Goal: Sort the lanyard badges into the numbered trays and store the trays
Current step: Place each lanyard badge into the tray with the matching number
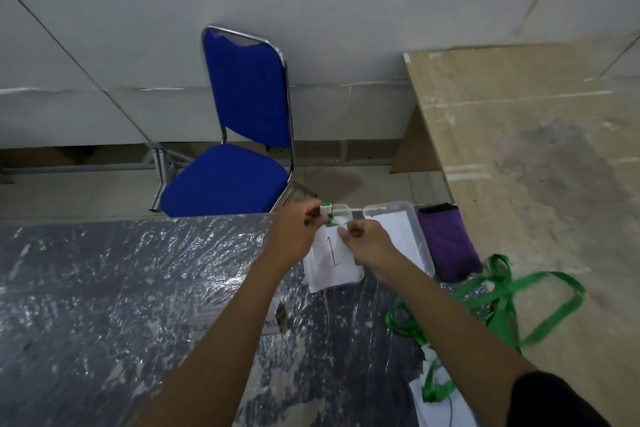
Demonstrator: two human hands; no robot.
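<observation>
One lanyard badge (331, 218), white clip on green strap, is pinched between the left hand (298, 236) and right hand (369, 246) over the clear tray (360, 276) lined with paper marked "1" at the desk's (121, 288) far right corner, a second tray (415, 229) just beside it, loose green lanyards (502, 298) heaped at the right edge.

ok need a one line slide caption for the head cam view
Both hands, left hand and right hand, pinch a green-clipped badge over the tray marked 1.
</observation>
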